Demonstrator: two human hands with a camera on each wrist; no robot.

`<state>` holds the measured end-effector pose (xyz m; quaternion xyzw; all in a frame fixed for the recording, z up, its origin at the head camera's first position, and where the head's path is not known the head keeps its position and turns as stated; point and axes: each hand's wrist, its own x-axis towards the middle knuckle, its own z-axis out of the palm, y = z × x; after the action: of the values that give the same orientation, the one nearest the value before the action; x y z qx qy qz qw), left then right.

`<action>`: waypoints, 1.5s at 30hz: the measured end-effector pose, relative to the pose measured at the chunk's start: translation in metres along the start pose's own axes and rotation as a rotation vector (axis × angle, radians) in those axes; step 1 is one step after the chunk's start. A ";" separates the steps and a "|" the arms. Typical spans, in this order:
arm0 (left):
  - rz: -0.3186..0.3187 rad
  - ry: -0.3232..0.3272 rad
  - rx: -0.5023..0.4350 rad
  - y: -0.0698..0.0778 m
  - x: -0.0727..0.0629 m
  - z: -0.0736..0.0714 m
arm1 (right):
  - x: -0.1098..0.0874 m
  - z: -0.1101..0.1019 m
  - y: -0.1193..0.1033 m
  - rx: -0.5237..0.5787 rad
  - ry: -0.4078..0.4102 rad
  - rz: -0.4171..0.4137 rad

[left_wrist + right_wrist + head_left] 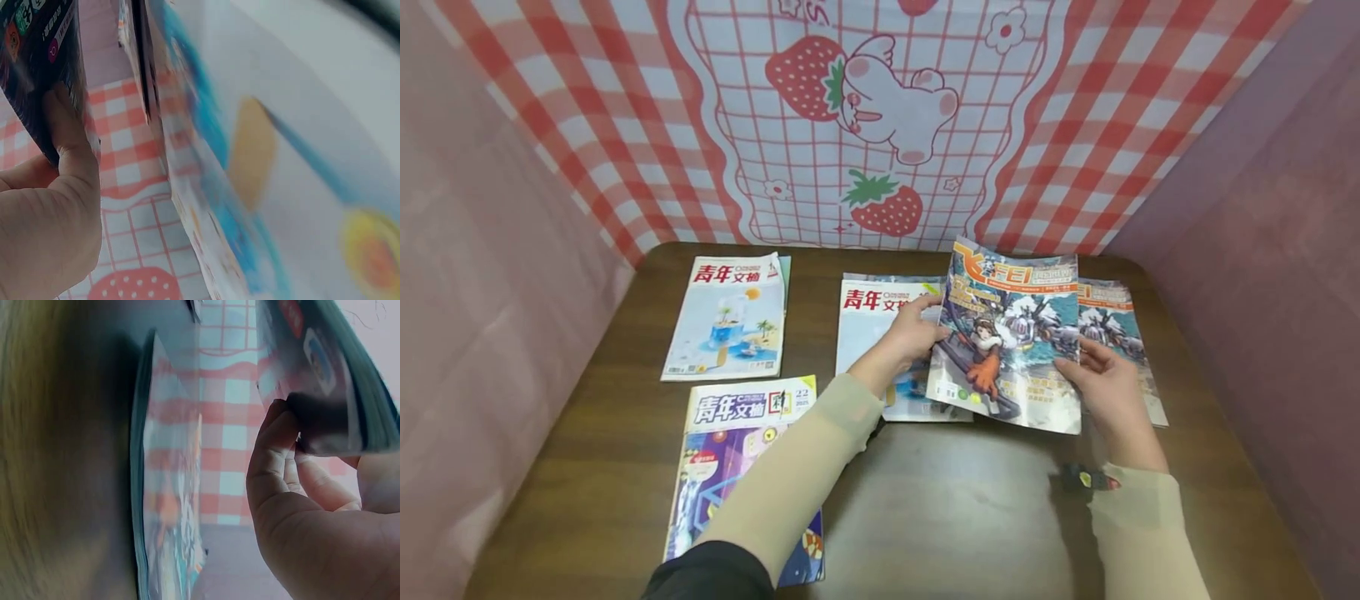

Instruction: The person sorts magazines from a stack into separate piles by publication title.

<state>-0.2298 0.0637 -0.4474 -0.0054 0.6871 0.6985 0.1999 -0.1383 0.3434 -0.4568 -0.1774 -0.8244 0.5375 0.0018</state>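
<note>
A glossy magazine point(1007, 342) with an orange-and-white title is held up off the table between both hands. My left hand point(913, 333) pinches its left edge, and the left wrist view shows the thumb point(69, 125) against the cover. At the lower right edge my right hand point(1108, 383) grips it; in the right wrist view the fingers point(272, 456) bend round the magazine point(331, 381). Partly covered by the held one, a similar magazine point(1120, 333) lies to the right. Beneath my left hand is a white magazine point(865, 333) with a red title, lying over another one.
Another white magazine point(722, 325) with a red title lies at the back left of the wooden table point(955, 508), over something else. In front of it is a purple magazine point(730, 442), partly hidden by my left forearm. A strawberry-print cloth point(880, 125) hangs behind the table.
</note>
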 end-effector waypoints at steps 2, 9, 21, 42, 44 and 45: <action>0.013 -0.008 0.016 0.002 0.002 0.007 | 0.000 -0.005 0.000 0.000 0.011 0.001; 0.053 -0.018 0.050 0.012 0.011 0.027 | -0.001 -0.015 -0.001 0.051 0.066 0.053; 0.067 -0.023 0.076 0.010 0.021 0.051 | 0.002 -0.028 0.005 0.152 0.190 0.157; 0.046 -0.025 0.173 0.008 0.032 0.092 | 0.005 -0.047 0.024 0.106 0.291 0.188; 0.039 -0.041 0.199 0.008 0.032 0.095 | 0.004 -0.049 0.026 0.097 0.294 0.185; 0.033 -0.047 0.204 0.008 0.032 0.096 | 0.004 -0.050 0.028 0.091 0.293 0.183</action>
<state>-0.2359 0.1653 -0.4436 0.0429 0.7497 0.6280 0.2040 -0.1245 0.3991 -0.4608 -0.3278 -0.7707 0.5404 0.0809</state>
